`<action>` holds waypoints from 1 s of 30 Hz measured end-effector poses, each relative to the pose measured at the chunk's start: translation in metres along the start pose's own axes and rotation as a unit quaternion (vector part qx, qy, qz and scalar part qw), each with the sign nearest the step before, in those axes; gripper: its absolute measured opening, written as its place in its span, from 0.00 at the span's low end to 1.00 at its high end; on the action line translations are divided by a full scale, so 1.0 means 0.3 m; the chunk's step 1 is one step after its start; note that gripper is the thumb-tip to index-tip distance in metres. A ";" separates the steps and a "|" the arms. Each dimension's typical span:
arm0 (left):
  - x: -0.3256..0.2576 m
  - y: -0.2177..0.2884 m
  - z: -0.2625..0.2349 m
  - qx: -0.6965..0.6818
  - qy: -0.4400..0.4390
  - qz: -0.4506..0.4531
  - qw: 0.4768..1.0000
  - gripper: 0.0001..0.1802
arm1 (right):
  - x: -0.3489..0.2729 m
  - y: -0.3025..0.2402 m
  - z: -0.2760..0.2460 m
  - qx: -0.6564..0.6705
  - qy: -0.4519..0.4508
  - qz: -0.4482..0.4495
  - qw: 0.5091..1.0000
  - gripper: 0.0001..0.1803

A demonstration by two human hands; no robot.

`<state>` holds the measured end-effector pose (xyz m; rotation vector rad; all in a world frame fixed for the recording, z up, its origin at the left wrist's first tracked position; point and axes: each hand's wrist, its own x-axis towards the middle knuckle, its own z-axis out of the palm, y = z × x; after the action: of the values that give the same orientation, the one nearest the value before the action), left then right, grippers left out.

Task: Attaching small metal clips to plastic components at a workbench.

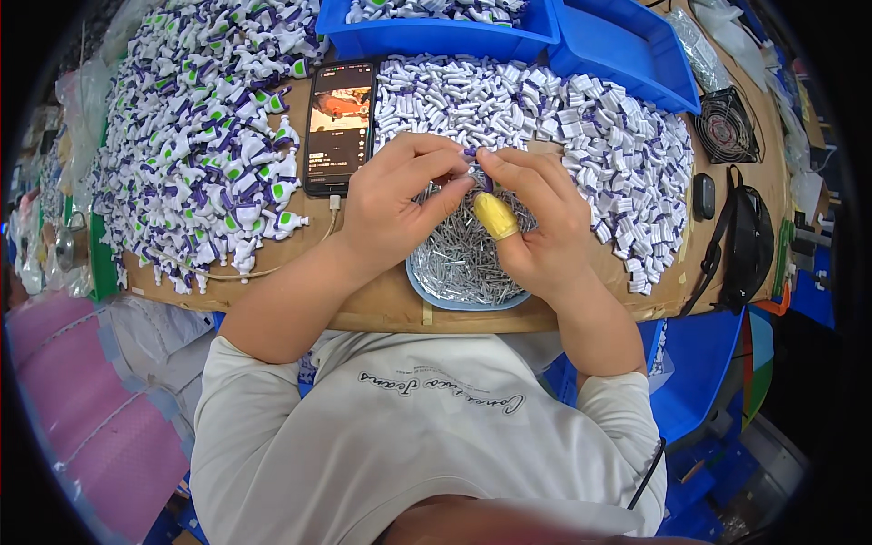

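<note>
Above a blue bowl (pixel 445 302) of thin silver metal pins (pixel 461 263), my two hands meet fingertip to fingertip. Between them shows a small purple plastic part (pixel 470 153), mostly covered by the fingers. My left hand (pixel 400 195) is closed in a pinch at its left side. From the other side, my right hand (pixel 545 213) pinches the same part, its thumb wrapped in a yellow cover (pixel 495 215). Whether a pin is also between my fingertips cannot be made out.
White-and-purple figure-like pieces with green patches (pixel 209 154) are heaped left. A lit phone (pixel 340 127) on a cable lies beside them. Small white-and-purple parts (pixel 627 163) spread behind and right. Blue bins (pixel 627 50), a small fan (pixel 727 125) and a black pouch (pixel 748 234) stand around.
</note>
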<state>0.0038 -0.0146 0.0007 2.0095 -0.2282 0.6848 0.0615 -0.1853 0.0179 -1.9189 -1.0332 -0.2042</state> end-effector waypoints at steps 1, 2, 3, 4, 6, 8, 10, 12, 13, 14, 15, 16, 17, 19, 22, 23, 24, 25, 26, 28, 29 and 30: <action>-0.001 0.000 0.002 0.015 0.003 0.011 1.000 0.10 | -0.002 0.001 0.002 0.000 0.000 0.000 1.000 0.23; -0.001 0.000 0.004 0.030 0.006 0.021 0.999 0.10 | -0.004 0.002 0.003 0.003 0.007 0.005 1.000 0.23; -0.001 0.001 0.003 0.030 0.007 0.020 0.999 0.10 | -0.005 0.002 0.005 0.007 0.012 0.010 1.000 0.23; 0.002 0.002 0.001 0.023 0.004 0.019 1.000 0.10 | -0.003 0.004 0.006 0.008 0.012 0.010 1.000 0.23; 0.005 -0.003 -0.001 0.017 0.001 0.017 1.000 0.10 | 0.005 0.012 0.006 0.023 0.007 -0.008 1.000 0.23; 0.005 -0.016 -0.009 -0.033 -0.026 -0.004 0.999 0.10 | 0.009 0.013 -0.004 0.025 -0.011 -0.005 1.000 0.23; 0.010 -0.006 -0.021 -0.028 -0.040 -0.006 0.999 0.10 | 0.013 0.010 -0.010 0.027 -0.028 -0.002 0.999 0.23; 0.008 -0.001 -0.023 -0.022 -0.054 -0.007 0.998 0.10 | 0.015 0.008 -0.012 0.041 -0.032 -0.001 0.999 0.23; 0.005 0.000 -0.018 -0.006 -0.040 0.009 0.999 0.10 | 0.013 0.006 -0.011 0.041 -0.032 -0.001 0.999 0.23; 0.002 0.000 -0.014 0.010 -0.025 0.024 0.999 0.11 | 0.010 0.003 -0.007 0.041 -0.022 0.003 0.999 0.23; 0.001 0.002 -0.009 0.010 -0.025 0.024 0.999 0.11 | 0.007 0.002 -0.004 0.042 -0.011 0.006 0.999 0.23; 0.000 0.005 -0.003 0.018 -0.018 0.031 0.999 0.11 | 0.004 0.004 -0.001 0.042 -0.011 0.006 0.999 0.23; 0.000 0.006 0.000 0.026 -0.011 0.038 0.999 0.11 | 0.000 0.006 0.002 0.036 -0.003 0.005 0.999 0.22; 0.003 0.007 -0.008 0.019 -0.022 0.028 0.999 0.11 | -0.001 0.009 0.004 0.030 0.005 0.005 1.000 0.22; -0.008 -0.004 -0.005 -0.064 -0.025 -0.018 0.997 0.11 | 0.010 0.005 -0.003 0.059 -0.009 0.011 0.998 0.20; -0.013 -0.008 -0.003 -0.140 -0.017 -0.053 0.989 0.10 | 0.015 0.001 -0.009 0.076 -0.030 0.023 0.996 0.19; -0.015 -0.003 0.000 -0.141 -0.018 -0.052 0.988 0.10 | 0.015 0.001 -0.014 0.091 -0.049 0.036 0.994 0.17; -0.018 0.007 0.004 -0.240 0.004 -0.129 0.962 0.10 | 0.010 0.005 -0.015 0.091 -0.049 0.037 0.994 0.17; -0.020 0.011 0.006 -0.334 0.026 -0.203 0.920 0.10 | 0.003 0.011 -0.014 0.127 -0.060 0.050 0.989 0.17; -0.027 -0.020 0.000 -0.371 0.033 -0.234 0.898 0.12 | -0.001 0.011 -0.010 0.166 -0.071 0.061 0.982 0.17; -0.026 -0.036 -0.005 -0.408 0.039 -0.264 0.873 0.14 | 0.000 0.007 -0.006 0.193 -0.059 0.098 0.975 0.17; -0.017 -0.044 -0.007 -0.451 0.055 -0.270 0.849 0.16 | -0.001 0.005 -0.002 0.218 -0.047 0.136 0.965 0.17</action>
<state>0.0044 -0.0066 -0.0112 1.0325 0.0899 0.2326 0.0625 -0.1863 0.0173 -1.6497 -0.7848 0.2560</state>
